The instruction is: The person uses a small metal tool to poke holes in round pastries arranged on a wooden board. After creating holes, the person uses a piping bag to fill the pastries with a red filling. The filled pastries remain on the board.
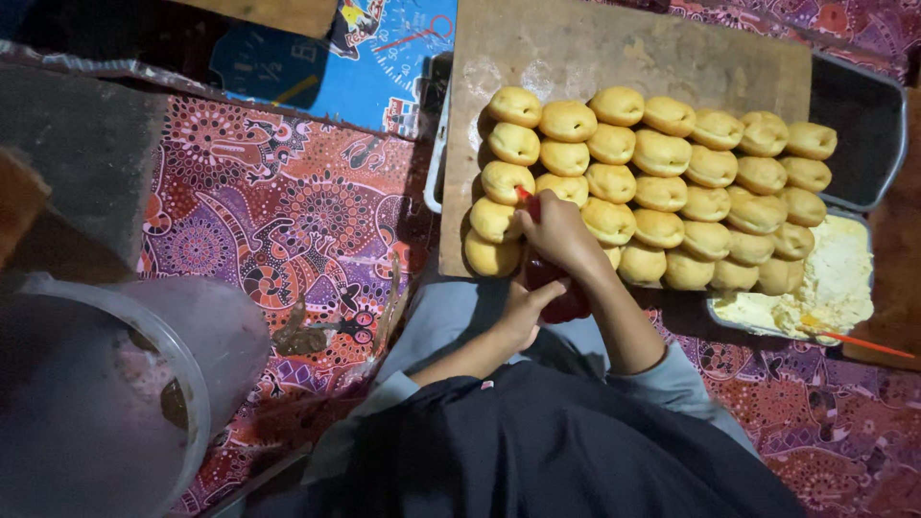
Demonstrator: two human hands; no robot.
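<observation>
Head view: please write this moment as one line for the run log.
left hand: holds red piping bag | right hand: on bag, at buns | wooden board over tray

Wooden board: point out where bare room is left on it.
The wooden board is bare along its far strip, beyond the buns. The near part is crowded: buns packed in rows, with the right hand and left hand on a red squeeze bag.

One head-worn camera looks steeply down, close over the wooden board point(537, 58) and patterned cloth point(278, 221).
</observation>
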